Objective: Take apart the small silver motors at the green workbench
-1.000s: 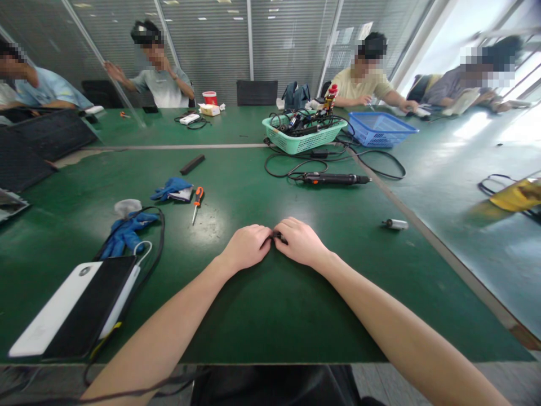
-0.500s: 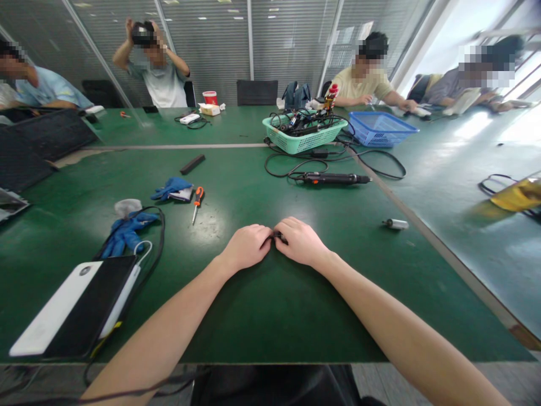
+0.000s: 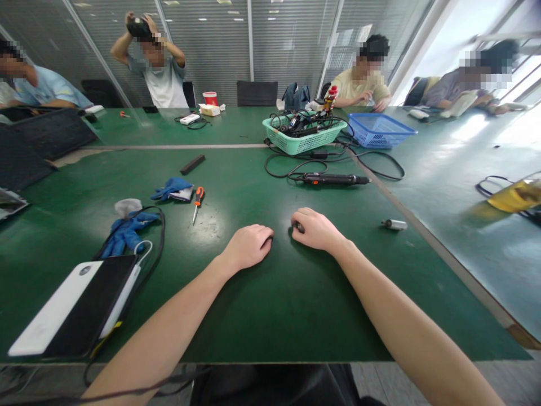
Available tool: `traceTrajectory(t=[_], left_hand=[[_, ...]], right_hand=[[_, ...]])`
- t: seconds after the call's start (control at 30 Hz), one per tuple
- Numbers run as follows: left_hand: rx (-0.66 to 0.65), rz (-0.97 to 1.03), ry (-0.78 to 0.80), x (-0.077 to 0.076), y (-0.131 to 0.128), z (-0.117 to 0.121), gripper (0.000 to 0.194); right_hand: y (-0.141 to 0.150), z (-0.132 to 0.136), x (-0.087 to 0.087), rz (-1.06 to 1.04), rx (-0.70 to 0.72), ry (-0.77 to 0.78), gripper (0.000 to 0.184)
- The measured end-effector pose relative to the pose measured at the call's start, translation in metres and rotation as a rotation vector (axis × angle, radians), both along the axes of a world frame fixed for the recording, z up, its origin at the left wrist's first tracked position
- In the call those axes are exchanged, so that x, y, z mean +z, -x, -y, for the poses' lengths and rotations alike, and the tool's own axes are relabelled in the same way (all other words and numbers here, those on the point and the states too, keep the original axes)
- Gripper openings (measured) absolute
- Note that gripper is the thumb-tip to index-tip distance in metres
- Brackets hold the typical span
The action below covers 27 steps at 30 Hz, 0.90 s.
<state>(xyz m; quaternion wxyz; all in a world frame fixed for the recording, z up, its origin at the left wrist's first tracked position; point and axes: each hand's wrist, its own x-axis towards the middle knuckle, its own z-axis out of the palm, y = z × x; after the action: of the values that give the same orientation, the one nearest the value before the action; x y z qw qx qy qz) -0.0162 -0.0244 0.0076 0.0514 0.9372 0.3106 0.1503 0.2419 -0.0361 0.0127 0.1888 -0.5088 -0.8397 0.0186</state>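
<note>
On the green tabletop [image 3: 270, 316], my left hand [image 3: 250, 246] rests with its fingers curled round a small dark piece that barely shows at the fingertips. A short gap to the right, my right hand [image 3: 315, 228] is closed round a small dark, roundish part [image 3: 298, 226]; most of it is hidden by the fingers. Beyond the left hand lies a screwdriver [image 3: 198, 198] with an orange and black handle. To the right of my right hand is a small silver cylindrical part [image 3: 395, 224], like a little motor, lying on its side.
A black electric screwdriver [image 3: 336, 179] with its cable lies ahead, before a green basket [image 3: 302, 142] of tools and a blue basket [image 3: 380, 132]. At left are blue gloves [image 3: 127, 232], a black bar [image 3: 193, 164] and a white-and-black device [image 3: 74, 307] with cables. Several people sit around.
My right hand has moved right and slightly away, apart from the left, with a dark part in it. My left hand stays in place. Across the table, one person's arm has drawn back.
</note>
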Motion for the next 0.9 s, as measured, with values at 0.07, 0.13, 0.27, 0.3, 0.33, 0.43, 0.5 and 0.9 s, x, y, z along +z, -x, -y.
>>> traceTrajectory(t=[0.07,0.13,0.27,0.3,0.33,0.43,0.5,0.9], left_hand=[[0.001,0.005,-0.002,0.000,0.000,0.000,0.018],[0.002,0.016,0.000,0.000,0.001,0.001,0.019],[0.004,0.025,0.006,0.000,0.003,0.001,0.019],[0.004,0.022,0.007,0.000,0.003,0.001,0.019],[0.004,0.018,0.008,0.000,0.004,0.001,0.019],[0.008,0.013,0.010,0.001,0.005,0.001,0.019],[0.008,0.012,0.011,0.001,0.006,0.001,0.019],[0.000,0.023,0.012,0.000,0.007,0.001,0.018]], right_hand=[[-0.020,-0.006,-0.001,0.014,-0.069,0.014,0.009],[-0.043,-0.012,-0.004,0.005,-0.160,0.013,0.012],[-0.086,-0.017,-0.011,-0.033,-0.297,0.015,0.013],[-0.095,-0.018,-0.013,-0.045,-0.332,0.017,0.015],[-0.104,-0.017,-0.014,-0.053,-0.364,0.023,0.017],[-0.124,-0.015,-0.017,-0.066,-0.466,0.042,0.022],[-0.135,-0.013,-0.019,-0.078,-0.606,0.045,0.027],[-0.151,-0.008,-0.015,-0.074,-1.119,0.109,0.039]])
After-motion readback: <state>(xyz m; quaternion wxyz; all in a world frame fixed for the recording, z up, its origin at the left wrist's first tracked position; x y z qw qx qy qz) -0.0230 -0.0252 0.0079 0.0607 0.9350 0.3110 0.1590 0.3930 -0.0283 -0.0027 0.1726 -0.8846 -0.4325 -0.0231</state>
